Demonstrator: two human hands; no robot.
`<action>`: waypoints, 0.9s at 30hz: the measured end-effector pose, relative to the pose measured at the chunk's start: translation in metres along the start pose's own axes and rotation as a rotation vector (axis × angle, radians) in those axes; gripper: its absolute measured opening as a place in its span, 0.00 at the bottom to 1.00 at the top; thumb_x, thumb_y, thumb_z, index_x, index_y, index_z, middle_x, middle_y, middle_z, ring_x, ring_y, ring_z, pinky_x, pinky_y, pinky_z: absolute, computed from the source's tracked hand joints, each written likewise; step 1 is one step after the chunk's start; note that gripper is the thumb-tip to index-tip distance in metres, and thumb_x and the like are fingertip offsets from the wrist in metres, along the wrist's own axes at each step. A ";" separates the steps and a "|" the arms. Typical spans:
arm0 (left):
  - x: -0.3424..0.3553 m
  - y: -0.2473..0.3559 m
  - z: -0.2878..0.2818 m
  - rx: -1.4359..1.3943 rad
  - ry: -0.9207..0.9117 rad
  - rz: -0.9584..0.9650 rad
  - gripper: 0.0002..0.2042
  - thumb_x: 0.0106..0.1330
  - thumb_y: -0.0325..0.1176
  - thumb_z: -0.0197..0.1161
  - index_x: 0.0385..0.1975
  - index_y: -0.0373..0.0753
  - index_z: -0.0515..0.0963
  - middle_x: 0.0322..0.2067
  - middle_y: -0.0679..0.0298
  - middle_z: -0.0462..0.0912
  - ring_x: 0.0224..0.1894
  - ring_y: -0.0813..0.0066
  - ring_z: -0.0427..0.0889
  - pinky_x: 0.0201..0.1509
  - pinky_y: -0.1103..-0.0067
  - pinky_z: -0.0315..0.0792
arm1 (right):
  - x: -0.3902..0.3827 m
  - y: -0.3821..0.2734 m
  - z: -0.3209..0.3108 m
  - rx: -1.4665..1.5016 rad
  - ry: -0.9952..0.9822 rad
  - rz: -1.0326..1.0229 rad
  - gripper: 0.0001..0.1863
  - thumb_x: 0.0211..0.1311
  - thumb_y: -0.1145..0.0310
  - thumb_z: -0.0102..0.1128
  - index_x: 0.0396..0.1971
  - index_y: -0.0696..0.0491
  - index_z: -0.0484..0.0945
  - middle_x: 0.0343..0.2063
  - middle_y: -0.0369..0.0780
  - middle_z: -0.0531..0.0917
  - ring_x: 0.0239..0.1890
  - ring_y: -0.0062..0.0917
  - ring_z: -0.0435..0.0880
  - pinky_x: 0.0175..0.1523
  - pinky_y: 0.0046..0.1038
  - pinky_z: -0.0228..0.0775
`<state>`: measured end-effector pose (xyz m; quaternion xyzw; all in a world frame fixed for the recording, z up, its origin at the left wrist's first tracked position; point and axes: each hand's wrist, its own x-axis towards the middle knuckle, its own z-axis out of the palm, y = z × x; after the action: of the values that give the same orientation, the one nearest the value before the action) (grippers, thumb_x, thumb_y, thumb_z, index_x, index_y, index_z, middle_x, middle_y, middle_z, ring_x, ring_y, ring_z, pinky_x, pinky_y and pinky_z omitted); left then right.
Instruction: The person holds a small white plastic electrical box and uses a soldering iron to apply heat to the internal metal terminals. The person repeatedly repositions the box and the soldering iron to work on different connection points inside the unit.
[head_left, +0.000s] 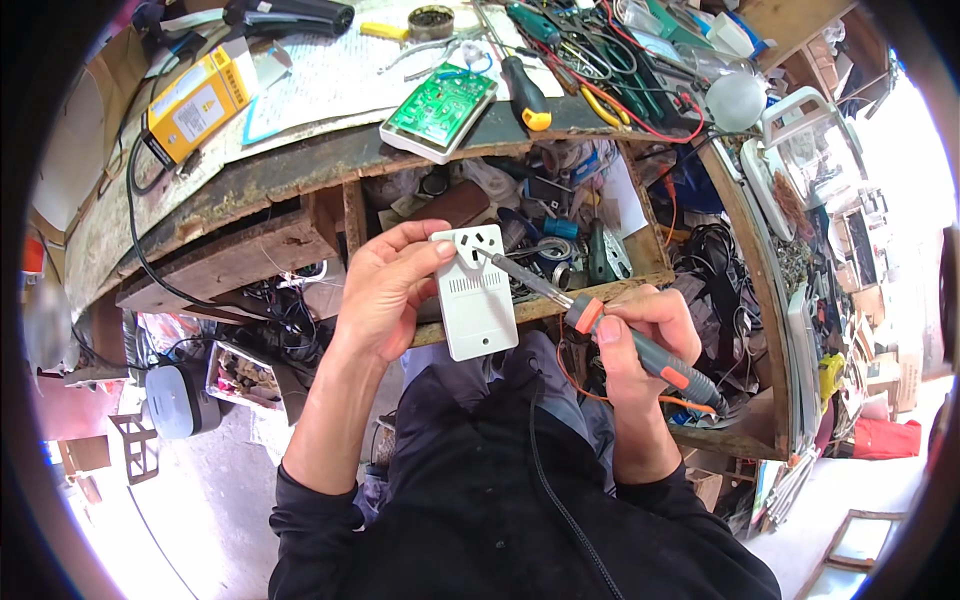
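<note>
My left hand [392,285] grips a white plastic housing [482,315] by its upper left edge, thumb on the front face. The housing has socket slots at its top, a row of vent slits and a small round hole near the bottom. In my right hand [645,345] is a soldering iron [585,312] with a grey and orange handle. Its metal shaft slants up to the left, and the tip is at the socket slots; whether it touches the plastic I cannot tell. Beyond, at the bench edge, a green circuit board [440,105] lies in a white half-shell.
An open drawer [545,320] full of parts sits under the bench [290,165]. On top are a screwdriver [527,95], a yellow box [200,100], a small round tin [431,22] and tangled test leads. Shelves crowd the right; a grey case [180,400] stands at left.
</note>
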<state>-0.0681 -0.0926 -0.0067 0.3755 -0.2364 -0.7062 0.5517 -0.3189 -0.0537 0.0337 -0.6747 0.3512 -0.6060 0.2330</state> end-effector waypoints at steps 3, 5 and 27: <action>0.001 -0.001 -0.001 -0.001 0.002 -0.004 0.17 0.66 0.29 0.73 0.52 0.33 0.79 0.42 0.63 0.88 0.40 0.80 0.87 0.42 0.84 0.81 | 0.004 -0.001 0.006 0.171 -0.002 0.045 0.11 0.61 0.78 0.71 0.37 0.61 0.75 0.31 0.44 0.86 0.31 0.20 0.82 0.38 0.21 0.75; 0.001 -0.001 -0.002 -0.004 0.002 -0.003 0.17 0.66 0.29 0.74 0.51 0.34 0.79 0.42 0.64 0.88 0.40 0.81 0.87 0.42 0.85 0.80 | 0.001 0.006 0.000 0.252 -0.005 0.081 0.12 0.61 0.79 0.71 0.39 0.61 0.74 0.34 0.45 0.85 0.34 0.21 0.82 0.43 0.23 0.75; -0.001 0.001 0.000 -0.010 -0.022 0.005 0.17 0.65 0.30 0.74 0.51 0.33 0.80 0.41 0.63 0.88 0.41 0.78 0.87 0.45 0.82 0.81 | 0.003 0.015 -0.009 0.419 0.016 0.295 0.13 0.59 0.75 0.73 0.37 0.61 0.76 0.33 0.42 0.80 0.27 0.16 0.74 0.30 0.18 0.65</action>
<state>-0.0671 -0.0915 -0.0060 0.3644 -0.2401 -0.7102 0.5525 -0.3302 -0.0651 0.0262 -0.5484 0.3144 -0.6303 0.4507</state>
